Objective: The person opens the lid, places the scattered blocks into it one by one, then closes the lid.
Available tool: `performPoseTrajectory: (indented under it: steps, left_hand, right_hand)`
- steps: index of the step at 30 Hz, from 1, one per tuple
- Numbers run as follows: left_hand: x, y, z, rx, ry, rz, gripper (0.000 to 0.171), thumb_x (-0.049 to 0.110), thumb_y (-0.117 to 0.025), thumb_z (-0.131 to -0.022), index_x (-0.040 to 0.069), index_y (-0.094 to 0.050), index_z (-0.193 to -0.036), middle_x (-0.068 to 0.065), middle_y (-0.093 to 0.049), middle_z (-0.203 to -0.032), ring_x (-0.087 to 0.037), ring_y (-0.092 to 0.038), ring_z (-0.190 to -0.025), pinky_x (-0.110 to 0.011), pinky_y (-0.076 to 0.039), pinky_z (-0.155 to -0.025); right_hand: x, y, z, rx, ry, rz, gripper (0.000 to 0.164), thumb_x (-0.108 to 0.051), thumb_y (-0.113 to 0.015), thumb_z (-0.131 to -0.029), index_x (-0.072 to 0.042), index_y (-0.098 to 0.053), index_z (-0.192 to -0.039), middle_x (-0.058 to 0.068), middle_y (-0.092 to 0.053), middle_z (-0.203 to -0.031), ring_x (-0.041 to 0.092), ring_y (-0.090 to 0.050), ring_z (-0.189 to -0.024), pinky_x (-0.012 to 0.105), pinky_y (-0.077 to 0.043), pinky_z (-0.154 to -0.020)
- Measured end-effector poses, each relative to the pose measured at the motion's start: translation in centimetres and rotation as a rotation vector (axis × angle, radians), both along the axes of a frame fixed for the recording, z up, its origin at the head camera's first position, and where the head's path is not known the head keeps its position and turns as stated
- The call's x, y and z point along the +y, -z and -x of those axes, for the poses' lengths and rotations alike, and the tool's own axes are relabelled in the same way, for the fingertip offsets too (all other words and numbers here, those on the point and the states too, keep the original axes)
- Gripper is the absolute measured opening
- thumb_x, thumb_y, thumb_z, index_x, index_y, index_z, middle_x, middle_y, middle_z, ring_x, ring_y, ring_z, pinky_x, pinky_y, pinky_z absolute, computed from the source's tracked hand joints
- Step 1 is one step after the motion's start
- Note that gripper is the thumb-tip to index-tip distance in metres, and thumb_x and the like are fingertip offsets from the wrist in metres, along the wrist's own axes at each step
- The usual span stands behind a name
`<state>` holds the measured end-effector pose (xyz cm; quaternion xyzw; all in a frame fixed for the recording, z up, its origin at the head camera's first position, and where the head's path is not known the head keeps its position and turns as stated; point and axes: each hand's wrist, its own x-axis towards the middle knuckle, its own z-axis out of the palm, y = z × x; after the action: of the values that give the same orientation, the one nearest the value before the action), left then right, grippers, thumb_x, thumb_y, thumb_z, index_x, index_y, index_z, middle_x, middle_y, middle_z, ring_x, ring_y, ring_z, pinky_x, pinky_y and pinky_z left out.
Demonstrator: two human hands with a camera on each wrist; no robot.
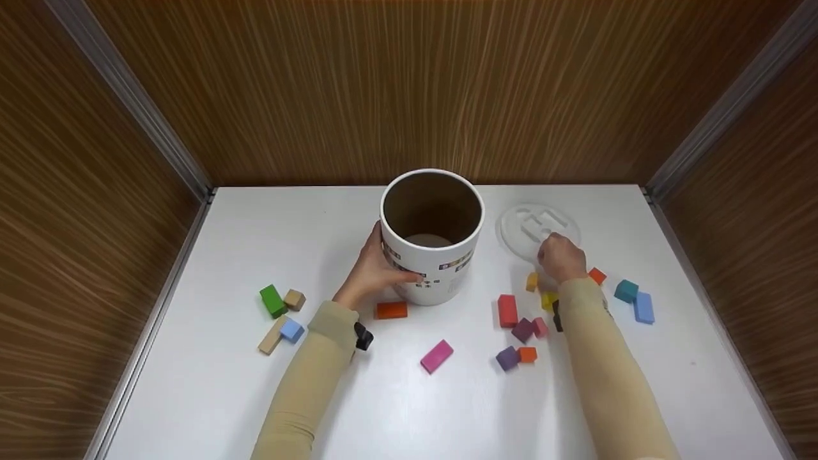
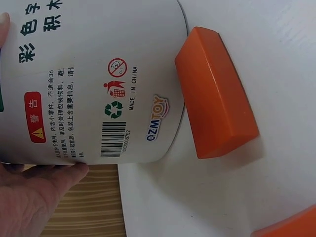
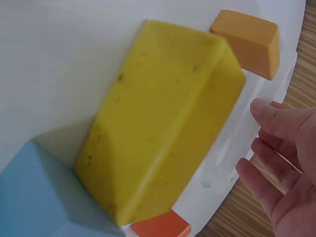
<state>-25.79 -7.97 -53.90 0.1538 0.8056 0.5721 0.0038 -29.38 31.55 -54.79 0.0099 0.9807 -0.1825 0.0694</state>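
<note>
My left hand (image 1: 377, 271) grips the side of a tall white tub (image 1: 429, 271) with printed labels, thumb across its front. The tub stands upright, its mouth uncovered. An orange block (image 2: 212, 94) lies by its base. My right hand (image 1: 562, 257) is over the near edge of a round white lid (image 1: 521, 233) with cut-out shapes. Between its thumb and fingers, in the right wrist view, I see the edge of a small red block (image 3: 277, 104), mostly hidden. Under that wrist lie a yellow block (image 3: 153, 123) and a yellow-orange block (image 3: 249, 42).
A green block (image 1: 273, 300), natural wood blocks and a light blue block (image 1: 292, 330) lie at the left. A pink block (image 1: 437, 356) lies in front. Red, purple, teal and blue blocks are scattered around the right forearm. Wood-grain walls enclose the white table (image 1: 211, 396).
</note>
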Motion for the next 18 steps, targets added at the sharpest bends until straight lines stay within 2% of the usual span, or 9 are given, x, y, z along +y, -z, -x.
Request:
performPoseTrajectory:
  steps: [10,16,18]
  left_hand:
    - [0.5,-0.1,0.1,-0.012,0.013,-0.006,0.133,0.042,-0.098,-0.051,0.035,-0.014,-0.154,0.001,-0.035,-0.153,-0.012,-0.035,-0.135,-0.045,-0.025,-0.115]
    - [0.6,-0.2,0.0,-0.034,0.002,-0.004,0.132,0.044,-0.098,-0.05,0.04,-0.015,-0.152,0.004,-0.035,-0.152,-0.007,-0.035,-0.133,-0.047,-0.024,-0.115]
    - [0.6,-0.2,-0.1,-0.039,-0.003,-0.002,0.132,0.044,-0.098,-0.049,0.04,-0.015,-0.151,0.004,-0.036,-0.151,-0.007,-0.035,-0.132,-0.046,-0.025,-0.115]
  right_hand:
    - [0.4,0.5,-0.9,-0.036,0.0,-0.002,0.019,0.0,-0.069,-0.088,0.0,-0.063,-0.106,0.017,-0.06,-0.102,0.036,-0.06,-0.093,0.054,-0.052,-0.088]
    - [0.4,0.4,-1.7,-0.023,0.009,0.011,0.026,-0.001,-0.074,-0.085,-0.002,-0.06,-0.106,0.015,-0.058,-0.1,0.034,-0.059,-0.089,0.054,-0.052,-0.087]
    - [0.6,0.5,-1.8,0.007,-0.021,-0.013,0.026,-0.003,-0.077,-0.08,-0.001,-0.061,-0.101,0.016,-0.057,-0.097,0.033,-0.058,-0.085,0.053,-0.054,-0.083]
